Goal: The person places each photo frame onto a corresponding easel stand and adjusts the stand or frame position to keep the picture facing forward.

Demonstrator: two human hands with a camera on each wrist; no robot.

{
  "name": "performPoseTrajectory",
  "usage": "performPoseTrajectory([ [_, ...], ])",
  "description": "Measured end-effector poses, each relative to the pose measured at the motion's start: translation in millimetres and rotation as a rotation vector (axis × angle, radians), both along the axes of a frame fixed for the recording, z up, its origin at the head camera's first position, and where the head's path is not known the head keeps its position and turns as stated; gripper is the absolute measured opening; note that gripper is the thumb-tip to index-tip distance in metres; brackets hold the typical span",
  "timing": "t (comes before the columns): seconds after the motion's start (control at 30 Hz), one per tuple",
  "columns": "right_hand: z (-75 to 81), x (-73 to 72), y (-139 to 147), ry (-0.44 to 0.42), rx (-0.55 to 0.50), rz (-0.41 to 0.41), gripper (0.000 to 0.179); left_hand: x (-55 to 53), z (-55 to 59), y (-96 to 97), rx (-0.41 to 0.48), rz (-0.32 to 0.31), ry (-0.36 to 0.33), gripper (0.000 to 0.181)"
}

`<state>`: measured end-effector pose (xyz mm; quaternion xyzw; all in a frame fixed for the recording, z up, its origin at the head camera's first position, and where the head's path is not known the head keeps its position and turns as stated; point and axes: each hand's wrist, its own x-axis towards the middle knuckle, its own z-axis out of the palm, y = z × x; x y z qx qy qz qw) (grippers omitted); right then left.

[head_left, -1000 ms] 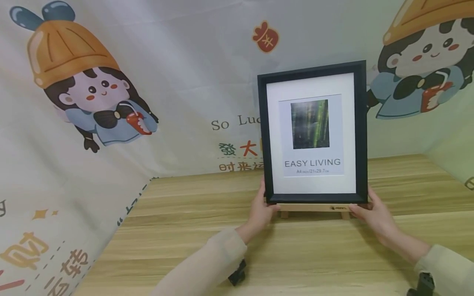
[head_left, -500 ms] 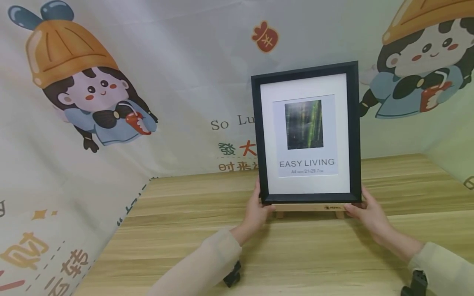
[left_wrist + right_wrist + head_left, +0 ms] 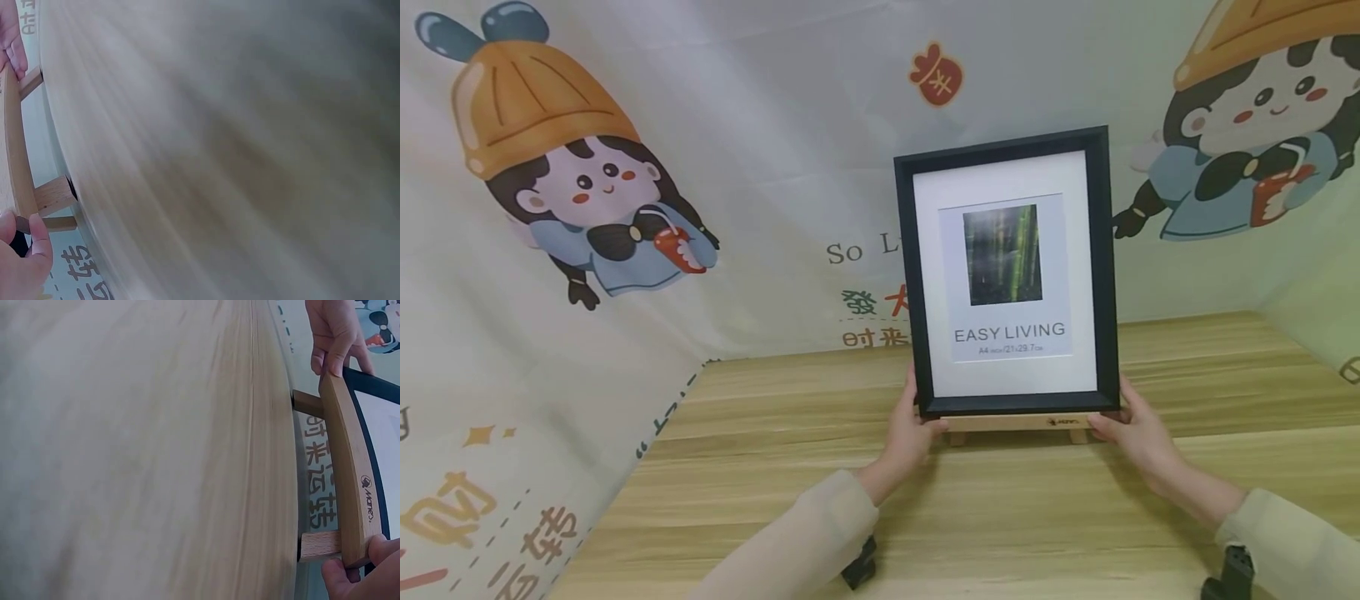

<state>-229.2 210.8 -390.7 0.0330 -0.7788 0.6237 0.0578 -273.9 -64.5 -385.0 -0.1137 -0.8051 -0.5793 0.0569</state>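
Observation:
A black picture frame [image 3: 1102, 275] with a white mat and a bamboo print leans upright on a small wooden easel [image 3: 1000, 423]. My left hand [image 3: 904, 442] grips the left end of the easel's ledge, thumb in front, at the frame's lower left corner. At the opposite end my right hand [image 3: 1142, 433] pinches the ledge [image 3: 350, 481] the same way. In the right wrist view the easel's short legs [image 3: 320, 545] reach down to the tabletop. Most of the easel is hidden behind the frame.
The wood-grain table [image 3: 775, 433] runs back to a printed cloth backdrop [image 3: 775, 125] with cartoon figures and lettering. Cloth also hangs along the left side and at the right. A black wrist device [image 3: 1232, 575] shows below the right sleeve.
Both hands have moved left together, carrying the easel and picture frame a short way left across the table. The grip on both ends looks the same.

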Motion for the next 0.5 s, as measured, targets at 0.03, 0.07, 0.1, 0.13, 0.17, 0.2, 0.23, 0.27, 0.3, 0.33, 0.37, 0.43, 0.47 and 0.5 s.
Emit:
performPoseTrajectory([
  [0.03,0.3,0.1,-0.7,0.0,0.002,0.002,0.078,0.3,-0.3,-0.8,-0.001,0.001,-0.002,0.099],
  [0.07,0.5,0.2,-1.4,0.0,0.006,0.004,0.078,0.6,-0.3,-1.5,-0.001,0.005,-0.007,0.099],
  [0.1,0.8,0.2,-2.1,0.0,0.01,0.005,0.078,0.8,-0.5,-2.3,-0.002,0.004,-0.005,0.099],
  [0.13,0.9,0.1,-2.7,-0.001,0.014,0.008,0.078,1.0,-0.7,-3.0,-0.002,0.006,-0.007,0.099],
  [0.17,0.9,0.0,-3.3,-0.001,0.019,0.01,0.078,1.2,-1.1,-3.6,-0.001,0.006,-0.007,0.099],
  [0.2,0.9,-0.1,-3.9,-0.002,0.024,0.011,0.078,1.4,-1.1,-4.1,0.003,0.009,-0.016,0.099],
  [0.23,0.9,-0.3,-4.4,-0.004,0.027,0.011,0.078,1.5,-1.6,-4.6,0.008,0.008,-0.017,0.099],
  [0.27,0.8,-0.4,-5.0,-0.005,0.03,0.012,0.078,1.4,-1.7,-5.1,0.011,0.011,-0.021,0.099],
  [0.3,0.8,-0.5,-5.7,-0.006,0.032,0.012,0.078,1.6,-2.0,-5.7,0.013,0.01,-0.02,0.099],
  [0.33,0.7,-0.6,-6.3,-0.008,0.03,0.013,0.078,1.6,-2.3,-6.2,0.014,0.012,-0.024,0.099],
  [0.37,0.4,-0.7,-7.0,-0.009,0.03,0.014,0.078,1.7,-2.4,-6.8,0.012,0.013,-0.02,0.099],
  [0.43,0.3,-1.1,-8.2,-0.01,0.033,0.016,0.077,2.2,-2.5,-8.3,0.008,0.013,-0.012,0.099],
  [0.47,0.0,-1.2,-9.0,-0.011,0.032,0.018,0.077,2.7,-2.2,-9.1,0.008,0.013,-0.01,0.099],
  [0.5,0.0,-1.5,-9.6,-0.01,0.033,0.019,0.077,3.4,-1.9,-10.1,0.008,0.011,-0.007,0.099],
])
